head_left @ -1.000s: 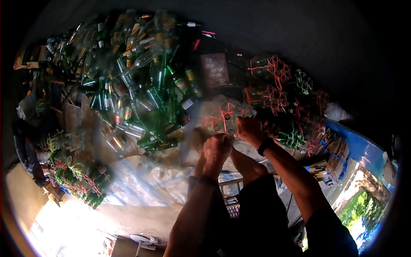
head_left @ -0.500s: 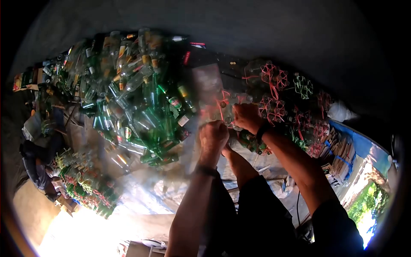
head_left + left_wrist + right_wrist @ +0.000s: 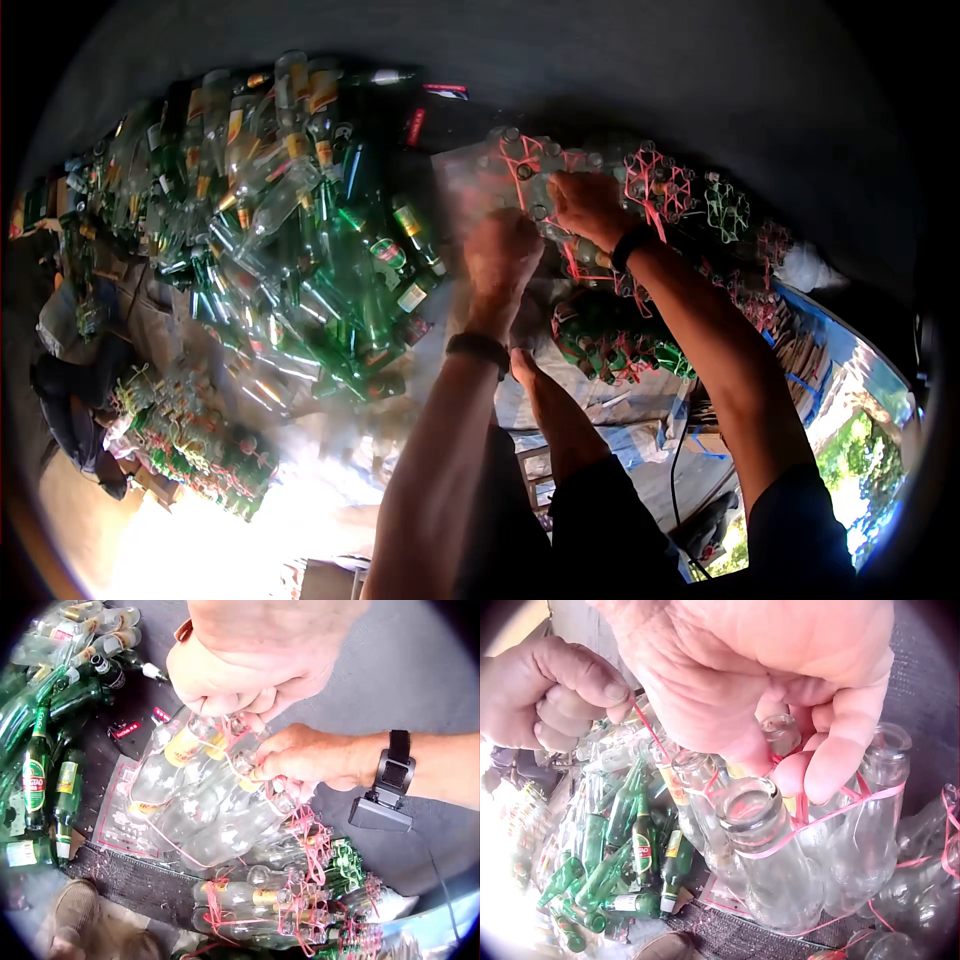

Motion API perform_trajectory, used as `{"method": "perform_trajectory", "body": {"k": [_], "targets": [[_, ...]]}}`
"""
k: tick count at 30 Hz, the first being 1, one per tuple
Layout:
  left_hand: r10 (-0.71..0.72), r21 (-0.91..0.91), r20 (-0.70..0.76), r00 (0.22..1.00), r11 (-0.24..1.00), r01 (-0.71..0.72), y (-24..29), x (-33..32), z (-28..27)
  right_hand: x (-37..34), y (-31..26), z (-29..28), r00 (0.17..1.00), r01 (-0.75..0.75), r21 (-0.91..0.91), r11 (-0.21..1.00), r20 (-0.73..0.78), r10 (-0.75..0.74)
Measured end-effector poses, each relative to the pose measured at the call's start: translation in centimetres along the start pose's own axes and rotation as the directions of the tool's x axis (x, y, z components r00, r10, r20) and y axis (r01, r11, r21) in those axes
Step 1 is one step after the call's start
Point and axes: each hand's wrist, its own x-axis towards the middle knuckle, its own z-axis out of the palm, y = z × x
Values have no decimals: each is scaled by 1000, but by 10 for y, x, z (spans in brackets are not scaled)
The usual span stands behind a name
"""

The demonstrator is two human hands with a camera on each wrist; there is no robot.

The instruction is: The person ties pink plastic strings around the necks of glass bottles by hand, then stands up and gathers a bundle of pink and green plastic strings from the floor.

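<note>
A bundle of clear glass bottles [image 3: 776, 889], some with yellow labels, stands in front of me, tied round the necks with pink string [image 3: 862, 799]. My right hand [image 3: 757, 682] is in among the necks, its thumb and fingers pinching the string between the bottle mouths. Off to the side, my left hand [image 3: 551, 694] grips the end of a taut red strand [image 3: 646, 724] running down to the bundle. In the left wrist view both fists sit close together over the necks. The head view shows the left hand blurred.
A large heap of loose green and clear bottles [image 3: 290, 230] lies to the left. More bundles tied with pink and green string [image 3: 660, 185] stand at right, near a white bag [image 3: 805, 265] and stacked flat cardboard [image 3: 810, 360]. A printed sheet [image 3: 124, 821] lies under the bundle.
Both hands and the bundle have moved forward, so the bundle now overlaps the sheet. A green bundle behind my arms has come into view. The head view has shifted slightly.
</note>
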Motion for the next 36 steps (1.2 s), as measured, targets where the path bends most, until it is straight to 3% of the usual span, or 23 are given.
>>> {"method": "perform_trajectory", "body": {"k": [3,5,6,7,8,9,10,15,16,19,24,26,28,32,34,36], "targets": [[19,61,3,1000,998,-19,-1,30,14,21,15,-3,1000,-10,-21,1000,-1,10],[126,91,-55,990,988,-121,-13,48,25,35,22,-1,1000,-3,-13,1000,28,3],[161,-488,162,974,871,-63,-25,61,19,42,28,2,1000,18,-34,999,7,-18],[161,-487,171,972,872,-59,-17,67,21,48,33,4,999,36,-56,998,-14,-37],[166,-170,118,979,975,-145,-9,72,24,54,37,7,998,33,-84,996,-43,-37],[191,168,68,979,965,-200,-7,78,30,58,40,5,999,27,-81,996,-39,-30],[279,230,60,958,930,-286,-14,86,37,61,42,3,997,47,-50,998,-54,-50],[237,50,-34,971,971,-236,-16,95,42,80,55,13,986,100,-74,992,-127,-109],[200,-28,-42,979,979,-201,-18,93,45,85,59,15,992,98,-95,991,-74,-106],[284,20,-54,957,959,-284,-29,98,57,91,67,19,974,175,-127,976,-119,-190],[291,36,-58,955,957,-289,-47,99,85,96,84,41,987,144,-141,979,-44,-152],[300,68,-28,954,952,-297,-55,96,98,94,97,56,955,224,-74,972,-182,-234],[274,-77,-131,953,955,-285,-46,89,102,92,94,47,962,226,-65,972,-143,-233],[263,-132,-109,959,952,-276,-39,84,100,94,90,40,974,198,-52,979,-98,-203],[100,-173,-63,993,979,-110,-31,80,92,94,86,39,978,174,-24,984,-110,-176],[85,-166,-40,996,982,-91,-32,82,90,93,82,37,991,110,-103,989,-64,-117]]}}
